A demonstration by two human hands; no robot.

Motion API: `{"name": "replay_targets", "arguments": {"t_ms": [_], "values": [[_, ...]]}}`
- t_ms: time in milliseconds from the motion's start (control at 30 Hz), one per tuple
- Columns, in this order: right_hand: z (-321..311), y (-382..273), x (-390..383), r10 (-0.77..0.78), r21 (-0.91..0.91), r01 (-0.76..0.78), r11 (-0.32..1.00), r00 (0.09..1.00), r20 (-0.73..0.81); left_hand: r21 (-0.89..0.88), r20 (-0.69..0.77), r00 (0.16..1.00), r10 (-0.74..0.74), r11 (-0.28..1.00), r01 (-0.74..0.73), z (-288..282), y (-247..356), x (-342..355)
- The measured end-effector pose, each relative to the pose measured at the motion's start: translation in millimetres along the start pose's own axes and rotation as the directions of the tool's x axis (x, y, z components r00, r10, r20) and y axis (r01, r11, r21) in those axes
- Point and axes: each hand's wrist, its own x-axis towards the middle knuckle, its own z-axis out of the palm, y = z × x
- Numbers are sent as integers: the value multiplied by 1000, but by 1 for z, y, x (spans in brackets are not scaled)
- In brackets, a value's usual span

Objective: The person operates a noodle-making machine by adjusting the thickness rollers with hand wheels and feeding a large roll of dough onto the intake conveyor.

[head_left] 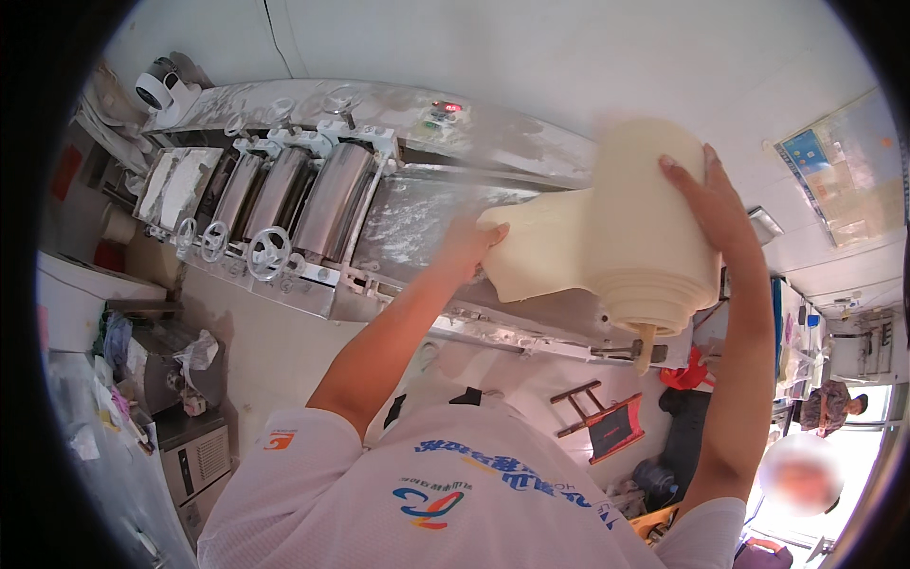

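Observation:
A thick roll of pale dough sheet [637, 213] is wound on a wooden rolling pin [646, 349], whose end sticks out of the near side. From the roll a loose flap of dough sheet [540, 245] stretches left above the machine's bed. My left hand [469, 248] is closed on the flap's left edge, slightly blurred. Flat against the roll's upper right side lies my right hand [709, 194], thumb and fingers apart. The underside of the roll is hidden.
Left of my hands stands a dough sheeter with steel rollers [334, 201] and handwheels [268, 252]. Its metal bed [408, 223] is dusted with flour. A folding stool [599, 422] and a water bottle [654, 477] are on the floor. People [827, 408] are at the far right.

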Motion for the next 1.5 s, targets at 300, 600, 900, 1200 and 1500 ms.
{"name": "replay_targets", "arguments": {"t_ms": [300, 600, 900, 1200, 1500], "values": [[-1, 6, 7, 173, 117, -169, 979, 985, -24, 244, -122, 991, -49, 967, 77, -96, 10, 23], [2, -3, -4, 166, 146, -161, 976, 986, -27, 932, -255, 805, 536, 357, 57, -143, -16, 39], [5, 0, -5, 149, 134, -139, 981, 986, -70, 710, 673, 618, 407, -117, -695, -19, 10, 10], [6, 21, -5, 49, 181, -33, 983, 995, -85, 635, 771, 608, 190, -304, -710, -37, 6, 24], [-1, 50, 0, 111, 321, -82, 944, 991, -74, 679, 715, 698, 34, -273, -682, -70, 39, 27]]}}
